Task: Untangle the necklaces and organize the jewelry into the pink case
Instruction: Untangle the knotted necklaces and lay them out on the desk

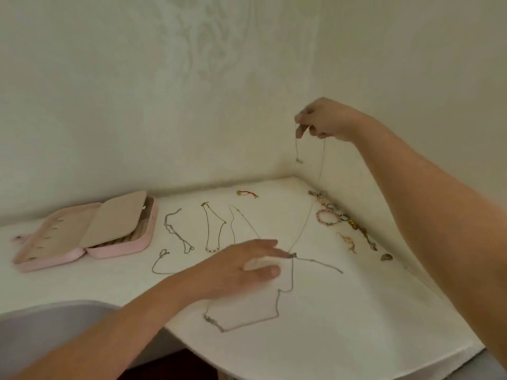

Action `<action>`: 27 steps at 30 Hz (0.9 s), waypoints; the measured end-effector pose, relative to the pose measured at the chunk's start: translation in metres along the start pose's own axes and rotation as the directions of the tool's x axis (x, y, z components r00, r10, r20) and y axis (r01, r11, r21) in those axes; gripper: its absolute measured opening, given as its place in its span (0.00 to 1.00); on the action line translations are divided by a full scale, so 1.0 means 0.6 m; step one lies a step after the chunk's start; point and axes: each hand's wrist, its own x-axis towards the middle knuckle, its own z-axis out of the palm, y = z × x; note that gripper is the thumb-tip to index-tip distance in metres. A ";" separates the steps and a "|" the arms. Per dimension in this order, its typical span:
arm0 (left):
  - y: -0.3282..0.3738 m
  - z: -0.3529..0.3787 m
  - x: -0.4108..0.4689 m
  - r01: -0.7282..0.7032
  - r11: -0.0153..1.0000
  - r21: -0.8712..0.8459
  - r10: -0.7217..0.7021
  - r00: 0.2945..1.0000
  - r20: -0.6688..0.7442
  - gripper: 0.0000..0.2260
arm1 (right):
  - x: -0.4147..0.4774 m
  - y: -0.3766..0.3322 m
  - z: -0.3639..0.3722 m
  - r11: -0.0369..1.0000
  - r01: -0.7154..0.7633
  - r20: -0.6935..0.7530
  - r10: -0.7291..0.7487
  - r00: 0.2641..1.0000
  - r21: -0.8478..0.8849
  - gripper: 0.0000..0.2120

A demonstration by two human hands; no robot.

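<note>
Tangled necklaces (293,255) are half on the table (356,325) and half in the air. The right hand (325,122) is up high near the corner of the walls, fingers pinched together on a thin silver chain (310,215). A short end with a tiny charm (299,160) dangles just below that hand, and the long strand slants down to the knot on the table. The left hand (241,266) is low over the table, fingers stretched out straight and holding nothing, fingertips right at the knot. It's blurry, so I can't tell if they actually press on it. From the knot one chain tails off to the right and another loops back toward the near edge, partly under the left hand.

The pink case (118,250) lies open at the far left of the table, well apart from the knot, with its beige flap (118,218) raised. Between the case and the left hand there are separate chains laid out: a silver one (175,231), a gold one with beads (211,229), a very fine one (241,223), and another silver one (157,266) nearer. A red cord bracelet (247,193) sits at the back by the wall. Along the right wall, under the right arm, there's a row of rings and bracelets (333,208), including a pink beaded bracelet (319,216). The hanging strand passes just beside the far end of that row.
</note>
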 end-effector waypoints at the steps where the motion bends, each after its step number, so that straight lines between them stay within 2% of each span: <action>1: 0.011 -0.019 0.018 -0.017 0.999 -0.041 0.009 0.983 -0.183 0.18 | -0.012 -0.009 0.001 0.998 0.052 0.075 -0.050 0.996 -0.031 0.10; 2: 0.021 -0.040 0.041 -0.032 0.998 -0.048 0.013 0.937 -0.349 0.21 | -0.023 -0.017 0.003 0.994 0.095 0.143 -0.086 0.986 -0.057 0.10; 3: 0.034 -0.062 0.064 -0.019 0.999 -0.039 -0.001 0.889 -0.459 0.25 | -0.032 -0.025 0.006 0.988 0.129 0.195 -0.111 0.975 -0.082 0.10; 4: 0.047 -0.081 0.087 0.005 0.999 -0.041 -0.025 0.861 -0.508 0.30 | -0.041 -0.033 0.011 0.982 0.156 0.236 -0.128 0.963 -0.104 0.09; 6: 0.069 -0.104 0.124 0.020 0.996 -0.091 -0.063 0.865 -0.498 0.33 | -0.056 -0.048 0.022 0.971 0.197 0.293 -0.151 0.944 -0.135 0.08; 9: 0.083 -0.112 0.151 -0.058 0.978 -0.200 -0.040 0.890 -0.454 0.15 | -0.068 -0.058 0.031 0.961 0.237 0.326 -0.180 0.928 -0.143 0.08; 10: 0.081 -0.113 0.150 -0.116 0.953 -0.280 -0.022 0.895 -0.445 0.12 | -0.071 -0.057 0.031 0.961 0.239 0.318 -0.185 0.930 -0.141 0.08; 11: 0.076 -0.114 0.147 -0.170 0.898 -0.405 -0.023 0.903 -0.429 0.12 | -0.073 -0.054 0.029 0.962 0.237 0.299 -0.188 0.935 -0.137 0.08; 13: 0.063 -0.123 0.136 -0.254 0.668 -0.700 -0.064 0.917 -0.394 0.13 | -0.078 -0.039 0.020 0.967 0.227 0.257 -0.191 0.947 -0.119 0.09; 14: 0.050 -0.133 0.129 -0.265 0.550 -0.792 -0.111 0.917 -0.384 0.13 | -0.082 -0.027 0.015 0.971 0.216 0.247 -0.186 0.951 -0.101 0.10; 16: 0.020 -0.155 0.109 -0.281 0.338 -0.898 -0.211 0.907 -0.363 0.14 | -0.093 0.000 0.012 0.982 0.187 0.247 -0.176 0.953 -0.025 0.10; 19: -0.041 -0.192 0.079 -0.358 0.071 -0.931 -0.344 0.867 -0.360 0.14 | -0.109 0.047 0.027 0.979 0.110 0.256 -0.152 0.955 0.169 0.11; 22: -0.085 -0.213 0.049 -0.449 -0.042 -0.892 -0.437 0.811 -0.388 0.15 | -0.121 0.096 0.053 0.973 -0.005 0.320 -0.072 0.945 0.232 0.10; 27: -0.127 -0.239 0.012 -0.558 -0.070 -0.827 -0.510 0.733 -0.451 0.15 | -0.144 0.166 0.093 0.950 -0.193 0.400 0.083 0.913 0.244 0.14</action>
